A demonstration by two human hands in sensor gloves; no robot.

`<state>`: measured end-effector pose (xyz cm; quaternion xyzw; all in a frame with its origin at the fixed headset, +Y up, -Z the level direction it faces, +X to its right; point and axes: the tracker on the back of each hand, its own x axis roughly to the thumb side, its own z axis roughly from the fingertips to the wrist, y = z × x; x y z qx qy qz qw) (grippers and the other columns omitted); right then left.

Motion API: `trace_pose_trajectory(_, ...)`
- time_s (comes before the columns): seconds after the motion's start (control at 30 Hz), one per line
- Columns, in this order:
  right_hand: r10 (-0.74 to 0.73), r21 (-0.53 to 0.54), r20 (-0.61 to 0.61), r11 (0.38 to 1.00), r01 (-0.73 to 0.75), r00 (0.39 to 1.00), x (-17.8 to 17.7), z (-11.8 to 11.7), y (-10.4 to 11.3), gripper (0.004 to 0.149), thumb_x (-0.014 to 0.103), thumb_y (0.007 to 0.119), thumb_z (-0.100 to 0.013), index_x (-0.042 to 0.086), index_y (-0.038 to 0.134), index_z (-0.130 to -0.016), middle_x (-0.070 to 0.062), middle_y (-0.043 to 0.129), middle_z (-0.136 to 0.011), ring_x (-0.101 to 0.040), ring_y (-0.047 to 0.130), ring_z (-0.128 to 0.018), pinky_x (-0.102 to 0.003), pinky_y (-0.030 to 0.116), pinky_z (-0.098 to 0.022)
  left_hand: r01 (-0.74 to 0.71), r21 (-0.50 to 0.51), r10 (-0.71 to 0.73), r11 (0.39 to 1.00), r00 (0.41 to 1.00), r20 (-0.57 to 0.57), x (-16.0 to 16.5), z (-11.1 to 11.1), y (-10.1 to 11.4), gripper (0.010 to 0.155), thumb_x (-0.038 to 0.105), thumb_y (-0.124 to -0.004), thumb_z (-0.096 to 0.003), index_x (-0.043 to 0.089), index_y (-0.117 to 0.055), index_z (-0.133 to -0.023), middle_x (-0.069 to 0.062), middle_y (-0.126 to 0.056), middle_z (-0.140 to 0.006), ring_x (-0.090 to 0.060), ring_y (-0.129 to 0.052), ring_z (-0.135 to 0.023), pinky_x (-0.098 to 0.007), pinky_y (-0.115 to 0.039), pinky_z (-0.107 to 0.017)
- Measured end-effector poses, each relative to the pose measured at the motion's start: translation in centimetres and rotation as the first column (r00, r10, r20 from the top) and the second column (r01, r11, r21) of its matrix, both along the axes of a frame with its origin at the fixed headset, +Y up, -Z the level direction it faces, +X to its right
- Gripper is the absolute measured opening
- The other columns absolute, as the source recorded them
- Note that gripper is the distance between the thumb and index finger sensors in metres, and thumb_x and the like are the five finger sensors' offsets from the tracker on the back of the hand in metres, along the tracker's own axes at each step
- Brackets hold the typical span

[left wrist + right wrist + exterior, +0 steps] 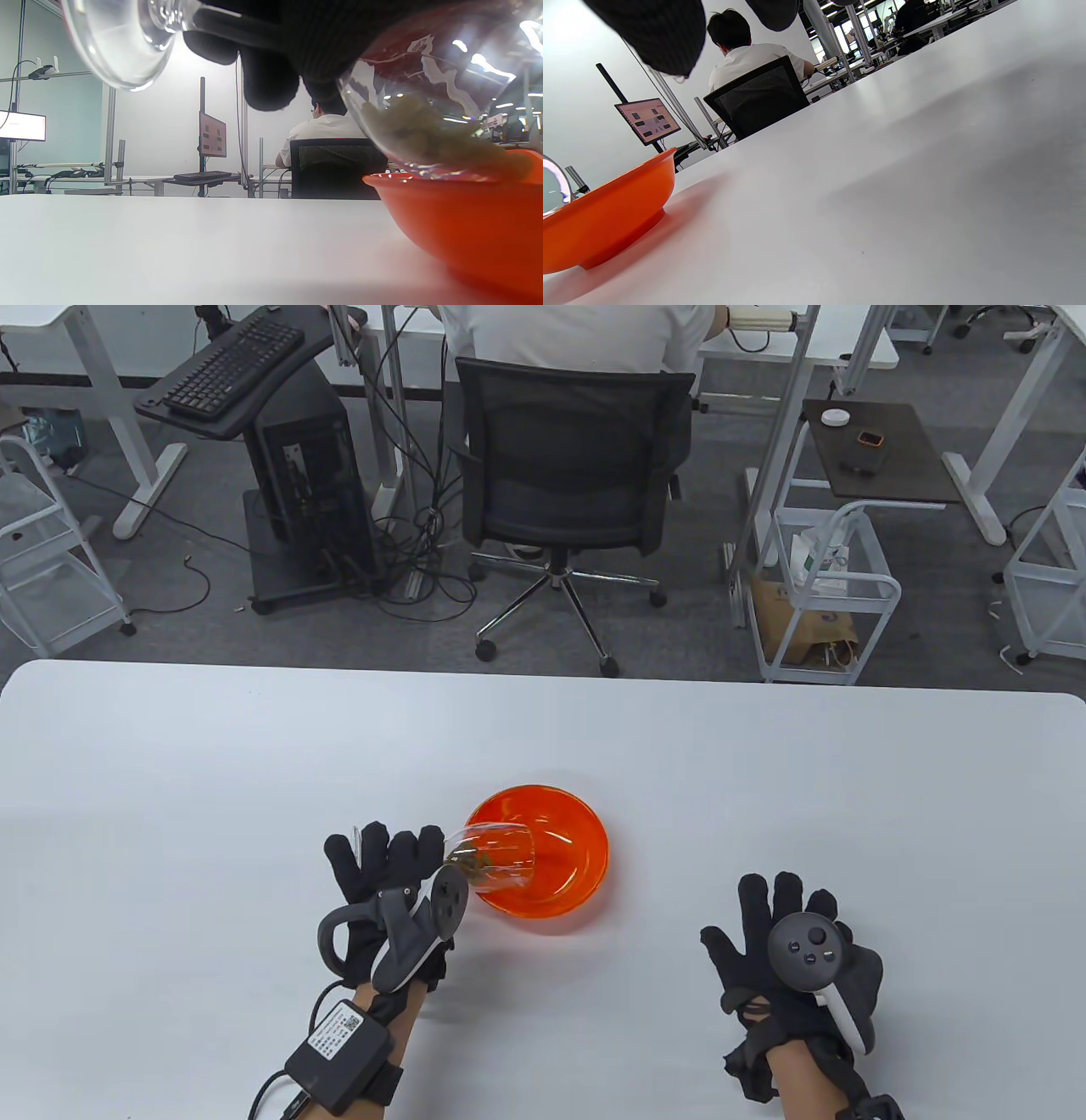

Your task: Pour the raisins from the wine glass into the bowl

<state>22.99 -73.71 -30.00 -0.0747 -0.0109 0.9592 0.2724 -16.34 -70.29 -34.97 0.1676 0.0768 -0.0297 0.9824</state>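
Observation:
My left hand (386,861) grips a clear wine glass (496,858) by the stem and holds it tipped on its side, its mouth over the left rim of an orange bowl (585,848). Greenish raisins (473,864) lie along the glass's lower wall. In the left wrist view the glass bowl (432,97) with the raisins (424,137) rests just above the orange bowl's rim (424,186), and the glass foot (118,38) is at the top left. My right hand (785,937) rests flat on the table with fingers spread, holding nothing, to the right of the bowl.
The white table (254,746) carries only the bowl and my hands. Beyond its far edge are an office chair (573,466) with a seated person, a computer stand (288,475) and white carts (827,594). The orange bowl also shows in the right wrist view (606,216).

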Motion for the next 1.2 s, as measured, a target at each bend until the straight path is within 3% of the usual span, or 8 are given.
trace_pose_trajectory(1.2,0.030,-0.015,-0.007,0.999,-0.030,1.000,-0.2,-0.1,-0.1,0.078,0.053,0.076,-0.053,0.018,0.038,-0.112,-0.023,0.014,-0.118,-0.060,-0.001,-0.097,-0.070,0.000,-0.065,0.082,0.051,-0.082,0.995,0.997,0.001,1.3,0.6,0.4,0.049,0.027,-0.084,-0.0459,0.039,-0.084,-0.093,0.001,-0.090,-0.098,-0.027,-0.059,-0.105,-0.060,-0.010,-0.072)
